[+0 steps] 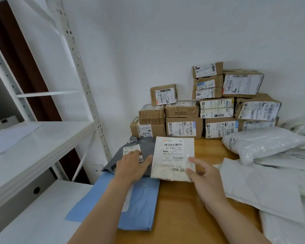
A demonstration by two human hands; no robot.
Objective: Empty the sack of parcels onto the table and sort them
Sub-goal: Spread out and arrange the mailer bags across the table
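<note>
Pinching with the right hand (206,178) the lower right corner of the white flat padded paper parcel (173,155), long axis from six to twelve o'clock on the wooden table (181,213), at three o'clock from the left hand (132,167), spread flat on the grey plastic mailer bag (147,148).

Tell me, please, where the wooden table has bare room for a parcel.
Bare wood lies nearer than the white labelled mailer, between the blue flat mailer and the white plastic bags, plus a strip before the brown cardboard boxes. The right side is crowded.
</note>
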